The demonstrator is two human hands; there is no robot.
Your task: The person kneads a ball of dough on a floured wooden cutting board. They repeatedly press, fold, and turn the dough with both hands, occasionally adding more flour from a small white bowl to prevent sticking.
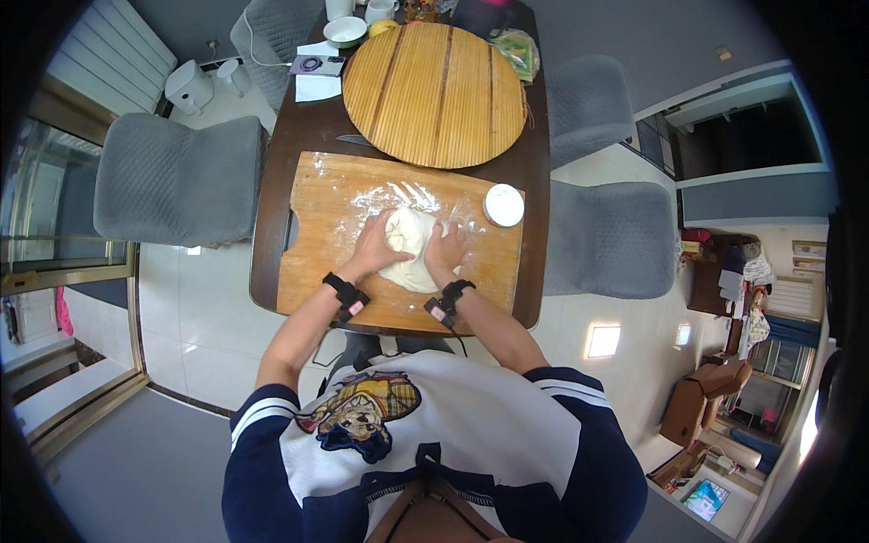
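A large lump of pale dough lies on a flour-dusted wooden board. My left hand cups the dough's left side, with the thumb reaching over its top. On the right side, my right hand presses against the dough with its fingers spread. Both hands touch the dough, and its upper part is folded between them. White flour streaks the wood beyond the dough. A round container of white powder stands at the board's right edge. Each of my wrists wears a black strap with a small device.
A round slatted lid or mat lies beyond the board on the dark table, partly over a knife. A phone on white paper, a bowl and a plastic bag are farther back. Grey chairs flank the table.
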